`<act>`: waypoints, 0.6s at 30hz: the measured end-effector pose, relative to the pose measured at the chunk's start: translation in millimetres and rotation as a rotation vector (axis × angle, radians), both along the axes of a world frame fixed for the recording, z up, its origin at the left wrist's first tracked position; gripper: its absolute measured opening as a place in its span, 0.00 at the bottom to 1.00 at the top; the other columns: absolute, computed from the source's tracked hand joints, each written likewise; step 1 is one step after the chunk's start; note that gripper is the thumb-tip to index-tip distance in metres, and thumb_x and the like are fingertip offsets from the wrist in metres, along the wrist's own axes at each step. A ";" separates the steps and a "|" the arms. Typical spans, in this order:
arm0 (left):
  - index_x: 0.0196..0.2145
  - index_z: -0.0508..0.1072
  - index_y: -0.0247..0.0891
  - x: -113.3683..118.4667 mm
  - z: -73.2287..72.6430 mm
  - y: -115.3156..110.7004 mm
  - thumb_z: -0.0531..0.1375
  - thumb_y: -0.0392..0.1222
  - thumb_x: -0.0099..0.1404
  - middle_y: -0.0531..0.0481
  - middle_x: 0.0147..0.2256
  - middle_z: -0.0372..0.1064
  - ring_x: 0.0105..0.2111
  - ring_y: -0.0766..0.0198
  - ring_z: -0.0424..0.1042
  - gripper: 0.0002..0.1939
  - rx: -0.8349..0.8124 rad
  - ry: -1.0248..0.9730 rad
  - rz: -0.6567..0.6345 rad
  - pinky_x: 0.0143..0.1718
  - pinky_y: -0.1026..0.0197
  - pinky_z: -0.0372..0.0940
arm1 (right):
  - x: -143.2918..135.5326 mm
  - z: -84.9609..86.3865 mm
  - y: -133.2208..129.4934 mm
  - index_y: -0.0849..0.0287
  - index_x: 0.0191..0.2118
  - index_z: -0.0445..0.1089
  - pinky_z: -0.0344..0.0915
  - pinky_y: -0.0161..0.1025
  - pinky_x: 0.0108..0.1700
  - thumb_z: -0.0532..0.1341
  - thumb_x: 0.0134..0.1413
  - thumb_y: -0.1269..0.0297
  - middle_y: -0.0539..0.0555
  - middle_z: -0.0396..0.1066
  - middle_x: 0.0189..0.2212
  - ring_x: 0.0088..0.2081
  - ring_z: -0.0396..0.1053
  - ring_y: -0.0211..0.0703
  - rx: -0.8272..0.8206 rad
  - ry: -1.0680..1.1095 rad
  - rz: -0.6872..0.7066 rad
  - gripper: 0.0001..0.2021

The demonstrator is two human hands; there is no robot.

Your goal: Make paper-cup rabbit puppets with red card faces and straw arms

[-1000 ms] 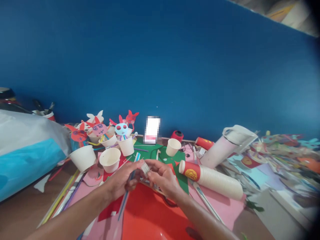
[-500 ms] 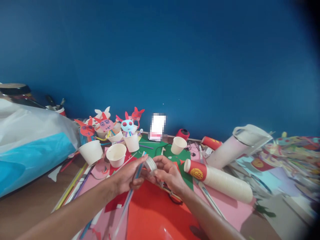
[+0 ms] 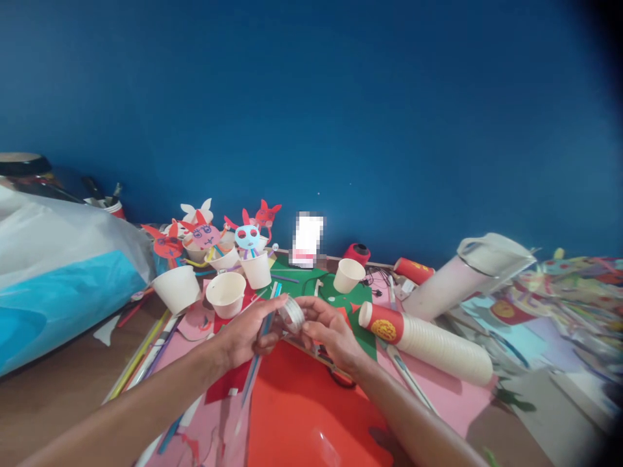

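Note:
Over the red sheet (image 3: 311,408), my left hand (image 3: 246,334) is closed around a long, thin blue strip (image 3: 252,376), whose exact kind I cannot make out. The strip slants down toward me, with a bright blue end above the fingers. Between my hands is a roll of clear tape (image 3: 292,314). My right hand (image 3: 335,331) holds the roll with bent fingers, and the left thumb tip touches its upper left side. A pair of scissors (image 3: 343,379) lies partly hidden below the right hand.
Paper cups with animal-faced figures (image 3: 248,238) stand at the back left. A white cup (image 3: 226,295) is left of my hands, another cup (image 3: 349,275) behind them. On the right lie a stack of cups (image 3: 438,350) and a tilted pitcher (image 3: 445,279). A plastic bag (image 3: 73,279) fills the left.
The view has tilted down slightly or shifted, so small offsets show. The tape roll has turned a little between my hands; both grips look much the same.

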State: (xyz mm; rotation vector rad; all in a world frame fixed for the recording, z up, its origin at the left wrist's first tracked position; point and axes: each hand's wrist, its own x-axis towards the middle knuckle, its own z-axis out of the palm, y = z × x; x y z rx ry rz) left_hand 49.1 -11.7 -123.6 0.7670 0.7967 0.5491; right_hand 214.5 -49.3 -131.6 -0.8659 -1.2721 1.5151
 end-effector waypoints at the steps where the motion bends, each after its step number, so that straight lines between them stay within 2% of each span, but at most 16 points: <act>1: 0.23 0.68 0.33 -0.4 0.0 0.7 0.56 0.55 0.56 0.54 0.17 0.64 0.09 0.79 0.45 0.19 -0.035 -0.015 -0.008 0.11 0.70 0.36 | 0.5 -1.0 0.3 0.60 0.42 0.64 0.55 0.29 0.23 0.58 0.46 0.70 0.48 0.66 0.25 0.18 0.59 0.28 0.004 0.014 0.010 0.14; 6: 0.23 0.68 0.33 -1.0 3.8 1.9 0.54 0.57 0.57 0.55 0.17 0.64 0.08 0.79 0.44 0.22 -0.067 -0.011 -0.077 0.11 0.69 0.35 | -0.3 -5.1 1.2 0.60 0.38 0.64 0.55 0.28 0.20 0.60 0.46 0.68 0.47 0.67 0.24 0.17 0.60 0.28 0.011 0.063 -0.018 0.10; 10: 0.25 0.68 0.33 -0.1 5.8 0.3 0.53 0.61 0.55 0.53 0.20 0.66 0.09 0.80 0.44 0.24 0.023 0.046 -0.027 0.11 0.70 0.35 | -2.6 -2.4 1.9 0.60 0.36 0.65 0.56 0.28 0.20 0.61 0.46 0.67 0.47 0.67 0.24 0.17 0.60 0.28 -0.001 0.030 -0.090 0.09; 15: 0.26 0.66 0.36 1.2 2.6 -1.6 0.59 0.56 0.52 0.59 0.15 0.58 0.10 0.78 0.46 0.19 0.172 0.100 0.019 0.11 0.71 0.37 | -6.0 4.7 2.5 0.61 0.35 0.67 0.56 0.28 0.19 0.61 0.46 0.66 0.46 0.65 0.20 0.15 0.59 0.28 -0.045 -0.051 -0.139 0.09; 18: 0.27 0.67 0.34 1.0 1.9 -0.1 0.59 0.55 0.54 0.55 0.19 0.64 0.10 0.80 0.46 0.18 0.096 0.058 0.025 0.12 0.71 0.36 | -6.1 5.9 2.9 0.61 0.38 0.68 0.59 0.29 0.22 0.61 0.46 0.66 0.46 0.66 0.21 0.17 0.61 0.29 -0.043 -0.053 -0.087 0.11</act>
